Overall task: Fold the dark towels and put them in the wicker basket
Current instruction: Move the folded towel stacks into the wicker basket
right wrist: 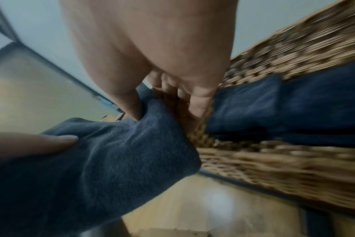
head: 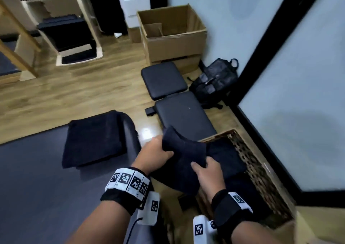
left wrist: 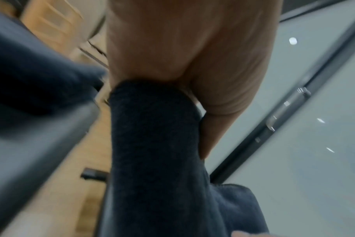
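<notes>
A: Since both wrist views are blurred, what's hard to read?

B: Left wrist view is mostly palm and cloth; the fingers can't be made out there. Right wrist view smears the basket (right wrist: 294, 52) weave. In the head view the forearms are cut off at the bottom edge, and the basket's near end sits behind the right wrist.

A: Where's the towel (head: 183, 156) against the hands?

B: Folded, held between both hands, above the basket's left rim, partly over the floor (head: 74, 87). Left hand (head: 153, 155) has its left edge, right hand (head: 208, 174) its near right edge.

A: Grips?

B: Left hand clamped on the towel, thumb on top; the fold runs out from under the palm in the left wrist view. Right hand pinches it: thumb pressed on top, fingers (right wrist: 192, 102) curled under the fold beside the wicker.

A: Anything in the basket?

B: Another folded towel (head: 226, 155) already lies inside, just right of the held one. How deep it sits, can't tell.

A: Further out?

B: Stack of towels (head: 93, 141) on the grey surface (head: 37, 187), left of the hands, apart from them. Beyond, a black bench (head: 179, 113), then a backpack (head: 214, 81) by the wall, then a cardboard box (head: 173, 36). Far shelves are blurred.
</notes>
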Action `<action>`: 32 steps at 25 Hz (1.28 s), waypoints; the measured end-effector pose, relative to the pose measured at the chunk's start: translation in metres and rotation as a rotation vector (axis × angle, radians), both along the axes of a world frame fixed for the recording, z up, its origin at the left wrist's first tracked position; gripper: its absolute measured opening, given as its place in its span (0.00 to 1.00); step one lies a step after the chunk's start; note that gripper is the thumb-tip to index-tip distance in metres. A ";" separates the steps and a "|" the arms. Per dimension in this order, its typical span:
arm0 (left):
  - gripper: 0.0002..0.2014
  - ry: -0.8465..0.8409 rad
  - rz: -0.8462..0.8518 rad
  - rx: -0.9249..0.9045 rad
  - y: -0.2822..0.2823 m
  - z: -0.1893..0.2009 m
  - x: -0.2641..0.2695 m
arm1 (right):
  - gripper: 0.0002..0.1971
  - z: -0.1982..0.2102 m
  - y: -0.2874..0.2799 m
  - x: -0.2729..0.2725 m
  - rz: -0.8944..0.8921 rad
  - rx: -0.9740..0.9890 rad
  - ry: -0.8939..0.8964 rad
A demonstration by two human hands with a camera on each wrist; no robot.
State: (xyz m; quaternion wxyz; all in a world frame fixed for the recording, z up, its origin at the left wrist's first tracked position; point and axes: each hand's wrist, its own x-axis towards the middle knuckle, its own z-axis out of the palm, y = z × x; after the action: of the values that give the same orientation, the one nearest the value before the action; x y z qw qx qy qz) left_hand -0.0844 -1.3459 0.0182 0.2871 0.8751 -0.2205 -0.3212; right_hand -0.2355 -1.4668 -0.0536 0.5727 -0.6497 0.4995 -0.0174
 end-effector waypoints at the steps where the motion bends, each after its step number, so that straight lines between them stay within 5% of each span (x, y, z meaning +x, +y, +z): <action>1: 0.13 0.005 -0.098 0.018 -0.025 -0.011 -0.013 | 0.14 -0.010 -0.012 -0.025 -0.056 0.009 0.050; 8: 0.04 0.103 -0.540 0.222 -0.175 -0.098 -0.105 | 0.23 -0.054 -0.082 -0.147 -0.373 0.091 0.359; 18: 0.12 0.295 -0.675 0.291 -0.256 -0.211 -0.185 | 0.19 -0.139 -0.102 -0.192 -0.647 0.266 0.520; 24: 0.14 -0.065 -0.850 0.333 -0.267 -0.210 -0.187 | 0.30 -0.124 -0.123 -0.191 -0.590 0.338 0.569; 27: 0.14 -0.317 -0.923 0.169 -0.265 -0.199 -0.196 | 0.34 -0.093 -0.119 -0.186 -0.481 0.205 0.647; 30: 0.18 -0.285 -1.164 0.159 -0.265 -0.199 -0.207 | 0.40 -0.080 -0.110 -0.182 -0.355 0.011 0.637; 32: 0.30 -0.241 -1.228 0.325 -0.266 -0.207 -0.209 | 0.40 -0.090 -0.115 -0.183 -0.394 0.158 0.593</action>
State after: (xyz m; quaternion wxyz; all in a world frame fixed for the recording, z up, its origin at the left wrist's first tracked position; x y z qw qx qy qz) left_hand -0.2932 -1.6118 -0.1887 -0.1120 0.6519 -0.6602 -0.3557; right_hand -0.4185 -1.5819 -0.1439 0.4369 -0.4717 0.7593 0.1002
